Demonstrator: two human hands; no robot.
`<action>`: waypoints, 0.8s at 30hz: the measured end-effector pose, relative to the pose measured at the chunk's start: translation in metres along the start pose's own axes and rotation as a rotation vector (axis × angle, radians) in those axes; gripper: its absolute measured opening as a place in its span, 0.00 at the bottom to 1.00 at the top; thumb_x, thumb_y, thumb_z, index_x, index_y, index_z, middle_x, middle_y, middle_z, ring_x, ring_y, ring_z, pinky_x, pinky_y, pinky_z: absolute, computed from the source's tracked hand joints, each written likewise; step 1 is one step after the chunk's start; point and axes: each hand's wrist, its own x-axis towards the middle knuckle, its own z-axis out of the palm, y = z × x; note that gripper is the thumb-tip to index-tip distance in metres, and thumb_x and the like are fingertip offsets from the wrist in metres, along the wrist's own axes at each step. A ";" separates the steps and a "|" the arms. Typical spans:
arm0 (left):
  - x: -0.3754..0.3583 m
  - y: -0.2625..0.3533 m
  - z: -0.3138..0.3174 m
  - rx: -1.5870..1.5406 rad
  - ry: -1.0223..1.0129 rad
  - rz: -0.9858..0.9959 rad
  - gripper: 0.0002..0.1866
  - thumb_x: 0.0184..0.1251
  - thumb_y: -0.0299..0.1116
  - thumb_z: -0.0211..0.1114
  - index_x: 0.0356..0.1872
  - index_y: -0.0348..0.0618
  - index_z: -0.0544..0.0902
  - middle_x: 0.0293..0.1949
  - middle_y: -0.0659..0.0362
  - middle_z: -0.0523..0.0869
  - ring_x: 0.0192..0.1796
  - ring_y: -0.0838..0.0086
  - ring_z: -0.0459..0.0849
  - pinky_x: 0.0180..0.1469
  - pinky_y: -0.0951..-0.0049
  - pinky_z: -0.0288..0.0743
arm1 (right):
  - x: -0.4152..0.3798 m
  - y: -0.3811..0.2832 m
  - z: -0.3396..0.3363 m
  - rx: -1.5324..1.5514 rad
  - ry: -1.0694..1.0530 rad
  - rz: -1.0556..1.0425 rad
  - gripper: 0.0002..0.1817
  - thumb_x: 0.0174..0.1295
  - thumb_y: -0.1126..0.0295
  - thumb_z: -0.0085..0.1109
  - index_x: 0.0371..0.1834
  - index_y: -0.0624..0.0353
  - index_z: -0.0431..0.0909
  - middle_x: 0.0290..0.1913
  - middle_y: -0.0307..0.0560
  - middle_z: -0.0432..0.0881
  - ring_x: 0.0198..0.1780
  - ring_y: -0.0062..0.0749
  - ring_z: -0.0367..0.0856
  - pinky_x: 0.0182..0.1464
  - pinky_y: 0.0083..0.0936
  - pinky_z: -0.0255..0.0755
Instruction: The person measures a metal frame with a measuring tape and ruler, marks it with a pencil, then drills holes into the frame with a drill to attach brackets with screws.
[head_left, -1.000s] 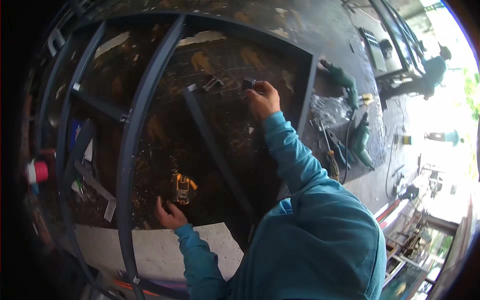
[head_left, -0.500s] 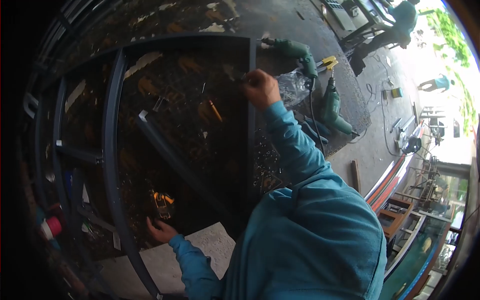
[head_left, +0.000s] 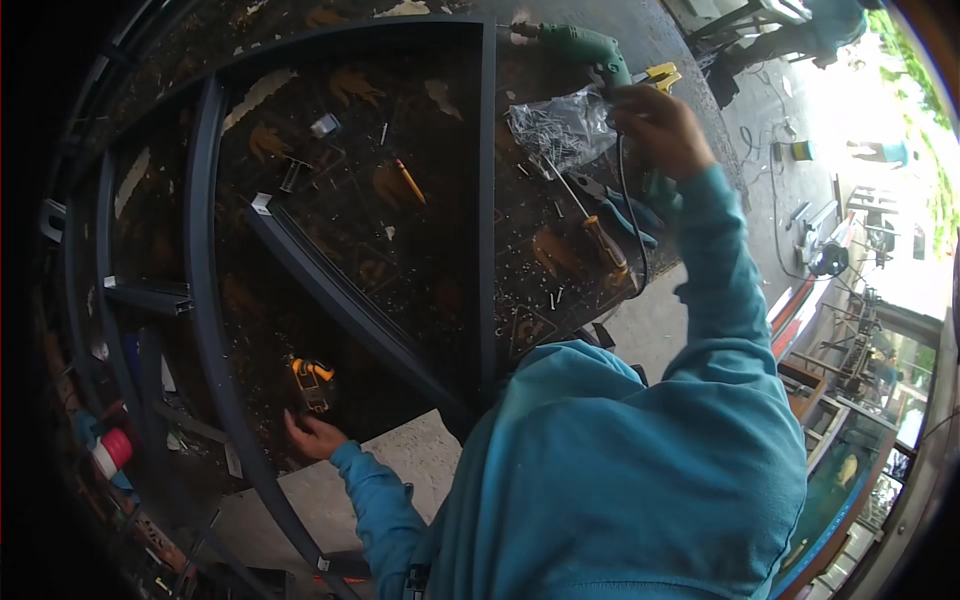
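My right hand (head_left: 655,125) is stretched out to the far right of the dark worktable. Its fingers are curled around the handle of a green power drill (head_left: 585,45), whose black cord (head_left: 625,200) hangs down from the hand. My left hand (head_left: 310,437) rests flat on the table's near edge with its fingers apart and holds nothing. It lies just below a small yellow-and-black tool (head_left: 312,380). A dark metal frame (head_left: 205,260) lies across the table, with a loose diagonal bar (head_left: 340,300) inside it.
A clear bag of screws (head_left: 555,125), blue-handled pliers (head_left: 630,215), a yellow-handled screwdriver (head_left: 605,245) and an orange pencil (head_left: 405,180) lie on the table. Loose screws are scattered about. A red-and-white object (head_left: 110,452) sits at the left edge. Another person (head_left: 830,20) works at the far right.
My right hand has moved from the frame's inner corner rightward past the frame edge to the green drill. My view has swung right. The left hand has stayed by the yellow tool.
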 end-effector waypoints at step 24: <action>0.011 0.036 -0.023 -0.381 0.108 -0.261 0.14 0.71 0.36 0.67 0.54 0.43 0.85 0.44 0.53 0.87 0.40 0.64 0.85 0.42 0.66 0.79 | 0.042 0.160 0.019 -0.709 -0.266 0.103 0.28 0.49 0.59 0.62 0.53 0.65 0.82 0.42 0.65 0.85 0.45 0.56 0.84 0.49 0.45 0.76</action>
